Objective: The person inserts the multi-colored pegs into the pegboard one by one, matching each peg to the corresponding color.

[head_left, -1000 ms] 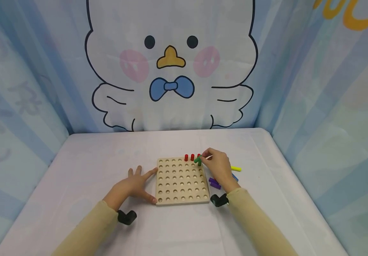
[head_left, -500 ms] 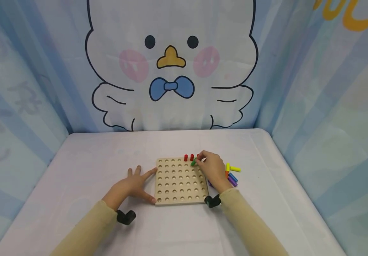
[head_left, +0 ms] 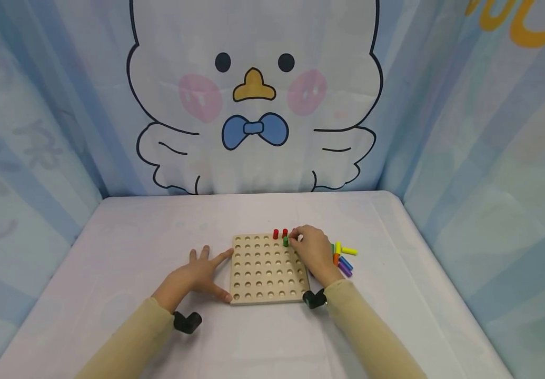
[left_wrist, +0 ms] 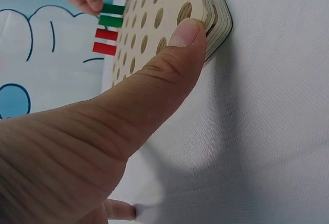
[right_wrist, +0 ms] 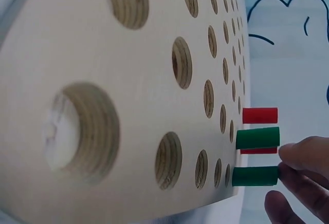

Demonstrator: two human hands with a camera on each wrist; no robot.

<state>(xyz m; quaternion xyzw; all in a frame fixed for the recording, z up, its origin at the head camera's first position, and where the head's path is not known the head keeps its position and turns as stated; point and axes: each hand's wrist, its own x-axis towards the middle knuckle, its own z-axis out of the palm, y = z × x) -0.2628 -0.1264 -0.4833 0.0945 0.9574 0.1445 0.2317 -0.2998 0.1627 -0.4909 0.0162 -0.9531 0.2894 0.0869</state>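
A wooden peg board [head_left: 263, 279] with rows of round holes lies flat on the table. Spread wide at its left side, the left hand [head_left: 201, 271] touches the edge with index finger and thumb; in the left wrist view the thumb [left_wrist: 180, 44] lies against a corner. Red pegs [head_left: 276, 233] stand in the back row. A green peg [head_left: 285, 241] stands upright just in front of them, and the right wrist view shows a second green peg [right_wrist: 255, 176] beside it. The right hand [head_left: 314, 250] has its fingertips at the tops of the green pegs, with no peg visibly gripped.
Right of the board lie loose pegs: a yellow peg [head_left: 349, 251], an orange peg [head_left: 336, 259], a blue peg [head_left: 345, 262] and a purple peg [head_left: 345, 270]. A bit of green shows there too. A printed cloth [head_left: 253, 168] hangs behind the table.
The green peg that the right hand held at a slant now stands upright in the board. The fingers have let go and shifted slightly right. The left hand stays in place.
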